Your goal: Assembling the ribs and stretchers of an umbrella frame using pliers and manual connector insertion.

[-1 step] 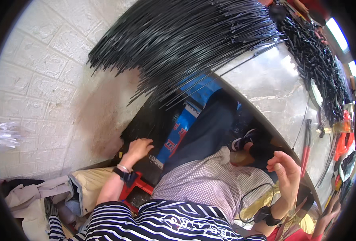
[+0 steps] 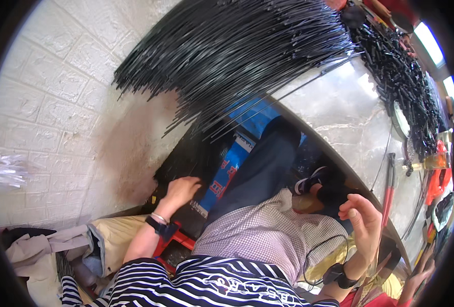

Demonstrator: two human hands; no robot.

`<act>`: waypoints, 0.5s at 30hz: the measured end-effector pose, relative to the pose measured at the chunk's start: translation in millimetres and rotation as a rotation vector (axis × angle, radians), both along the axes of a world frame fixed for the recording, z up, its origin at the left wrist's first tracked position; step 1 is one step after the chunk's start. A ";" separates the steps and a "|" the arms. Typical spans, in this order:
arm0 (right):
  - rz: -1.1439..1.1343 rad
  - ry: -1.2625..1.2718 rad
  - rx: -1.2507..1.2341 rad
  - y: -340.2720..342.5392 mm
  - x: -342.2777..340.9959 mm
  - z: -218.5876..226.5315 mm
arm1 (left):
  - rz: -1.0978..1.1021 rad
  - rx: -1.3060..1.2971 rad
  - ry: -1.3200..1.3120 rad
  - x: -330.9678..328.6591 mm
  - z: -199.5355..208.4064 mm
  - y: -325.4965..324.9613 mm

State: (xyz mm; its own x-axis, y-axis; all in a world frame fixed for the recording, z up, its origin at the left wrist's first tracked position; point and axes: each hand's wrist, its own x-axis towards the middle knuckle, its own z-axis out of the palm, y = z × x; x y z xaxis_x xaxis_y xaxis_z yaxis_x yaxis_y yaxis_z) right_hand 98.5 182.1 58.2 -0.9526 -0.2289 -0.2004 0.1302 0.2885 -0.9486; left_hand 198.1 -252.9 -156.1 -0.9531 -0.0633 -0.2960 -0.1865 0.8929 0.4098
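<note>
Judging by the reach, this is the fetching step. Below the table (image 2: 339, 117), left of its edge, the left hand (image 2: 181, 189) rests fingers-down on a dark stack of black rods (image 2: 186, 158); whether its grip has closed on any I cannot tell. The right hand (image 2: 362, 220), at the table's near edge, hangs half-curled and empty. Next calls for pinching a few rods free.
</note>
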 end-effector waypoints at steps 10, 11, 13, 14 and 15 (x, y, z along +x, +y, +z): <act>0.048 -0.022 -0.114 5.4 13.7 -21.9 | -0.143 -0.302 0.960 -130.2 172.6 100.7; 0.030 -0.044 -0.115 6.1 13.8 -22.0 | -0.136 -0.321 0.916 -139.5 173.1 98.2; 0.074 -0.010 -0.094 11.9 13.1 -27.6 | -0.140 -0.378 0.876 -148.9 182.2 99.9; 0.099 -0.002 -0.076 12.9 11.3 -28.0 | -0.140 -0.398 0.842 -152.9 186.8 102.2; 0.134 0.008 -0.039 13.6 8.0 -25.6 | -0.145 -0.400 0.851 -156.9 187.9 104.2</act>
